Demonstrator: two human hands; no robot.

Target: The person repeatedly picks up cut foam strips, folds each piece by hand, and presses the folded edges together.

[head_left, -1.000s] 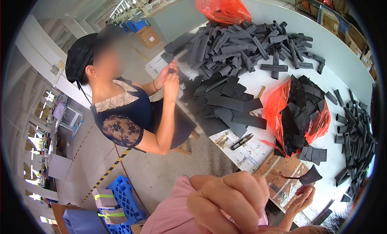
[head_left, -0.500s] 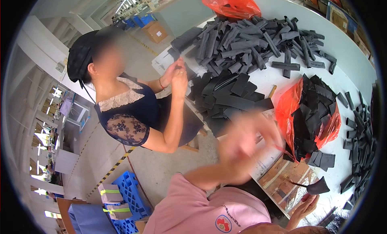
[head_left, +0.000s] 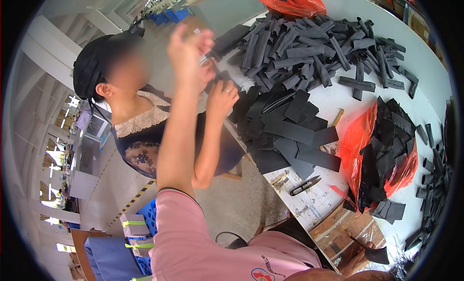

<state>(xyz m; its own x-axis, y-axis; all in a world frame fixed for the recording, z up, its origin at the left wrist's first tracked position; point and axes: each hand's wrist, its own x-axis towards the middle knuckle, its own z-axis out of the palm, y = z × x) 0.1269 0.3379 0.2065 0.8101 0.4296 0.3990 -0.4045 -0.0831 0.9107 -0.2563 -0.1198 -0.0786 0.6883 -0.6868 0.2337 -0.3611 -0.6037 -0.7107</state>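
My left hand is raised high on a stretched arm in a pink sleeve, in front of the co-worker. Its fingers are partly bent and blurred, and I cannot make out anything in them. At the lower right, my right hand grips a small black piece of material with a thin dark strip running from it. The hand is over the edge of a tan, tape-covered board. Thread snips lie on the white table, beside a pile of flat black pieces.
A co-worker in a black cap works with both hands at the table's left edge. Rolled black pieces are heaped at the back, with more at far right. A red plastic bag holds black pieces. Another red bag lies behind.
My left hand has swung from over the table up and to the left, uncovering the thread snips. My right hand stays low, its fingers now closed around the black piece. The view has shifted slightly.
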